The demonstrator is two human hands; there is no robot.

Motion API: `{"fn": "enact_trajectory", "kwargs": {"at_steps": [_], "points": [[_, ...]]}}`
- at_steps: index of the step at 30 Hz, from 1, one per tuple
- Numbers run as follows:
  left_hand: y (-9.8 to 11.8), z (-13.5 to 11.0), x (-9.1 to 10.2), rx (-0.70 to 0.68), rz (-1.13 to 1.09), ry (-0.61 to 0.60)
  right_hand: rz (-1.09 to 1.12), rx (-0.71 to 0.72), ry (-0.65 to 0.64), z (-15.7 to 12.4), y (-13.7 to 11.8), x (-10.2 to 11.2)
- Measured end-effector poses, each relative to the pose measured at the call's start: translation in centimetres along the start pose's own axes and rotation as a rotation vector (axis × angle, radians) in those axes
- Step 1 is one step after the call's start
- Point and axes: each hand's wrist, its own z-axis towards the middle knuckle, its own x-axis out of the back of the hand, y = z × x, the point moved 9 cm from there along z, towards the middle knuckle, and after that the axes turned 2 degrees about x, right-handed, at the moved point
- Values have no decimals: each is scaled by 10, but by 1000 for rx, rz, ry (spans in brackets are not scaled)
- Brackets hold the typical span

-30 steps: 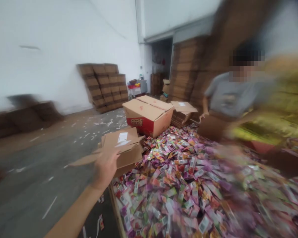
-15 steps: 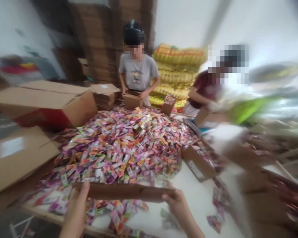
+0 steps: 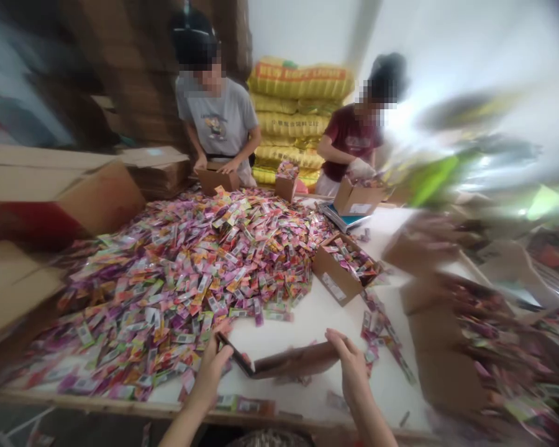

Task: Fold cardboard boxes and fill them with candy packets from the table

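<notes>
- Head view: left hand (image 3: 212, 366) and right hand (image 3: 351, 366) hold a flat brown cardboard piece (image 3: 289, 361) at the bench's near edge, one hand at each end.
- Left fingers pinch the left end; right fingers curl over the right end, thumb hidden.
- The cardboard piece looks like a small folded-flat carton, thin, plain brown, tilted up at its left end. It is just starting to gape, not yet a box, and nothing is in it.
- Progress, as a judgement: early. Carton unformed and unfilled.
- A big pile of colourful sachets (image 3: 200, 267) covers the bench's left and middle, just beyond the hands.
- An open small box (image 3: 342, 270) partly filled with sachets sits right of the pile, on bare white bench (image 3: 317, 313).
- At the far edge, a person in a grey shirt (image 3: 217, 121) and a person in a dark red shirt (image 3: 349, 136) each handle small boxes.
- Right side blurred, details unclear.
</notes>
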Motion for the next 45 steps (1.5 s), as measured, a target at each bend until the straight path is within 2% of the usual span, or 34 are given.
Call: {"fn": "enact_trajectory", "kwargs": {"at_steps": [4, 7, 11, 15, 17, 20, 22, 25, 27, 28, 29, 31, 33, 36, 39, 41, 42, 45], "points": [[-15, 3, 8, 131, -3, 192, -73, 55, 45, -3, 18, 5], [-19, 0, 21, 158, -19, 238, -161, 102, 13, -1, 20, 4], [-13, -14, 46, 95, -31, 347, -186, 249, -130, -3, -7, -15], [-2, -27, 49, -17, 105, 410, -201, 348, -244, 0, -29, -44], [9, -31, 33, -168, 112, 318, -257, 340, -262, 7, -27, -59], [32, -44, -13, -474, 120, -62, -316, 339, -165, 17, -22, -71], [37, -51, -34, -535, 113, -298, -317, 377, -126, 19, -16, -74], [37, -51, -44, -485, 142, -613, -321, 433, -164, 18, 2, -72], [37, -51, -41, -513, 299, -813, -303, 408, -217, 19, 18, -68], [36, -49, -37, -552, 402, -872, -289, 377, -254, 20, 24, -67], [36, -46, -32, -595, 497, -897, -275, 353, -293, 21, 25, -68], [39, -35, -21, -675, 606, -840, -252, 354, -343, 20, 13, -72], [43, -21, -15, -701, 640, -681, -250, 429, -377, 16, -17, -78], [41, -4, -19, -626, 670, -405, -367, 510, -469, 6, -59, -85], [38, -1, -31, -534, 687, -248, -543, 473, -571, -6, -70, -85], [37, -1, -39, -493, 640, -280, -621, 499, -575, -18, -69, -85], [36, -2, -43, -477, 587, -361, -669, 526, -561, -25, -68, -87], [32, -11, -54, -455, 393, -761, -902, 555, -488, -47, -58, -102]]}}
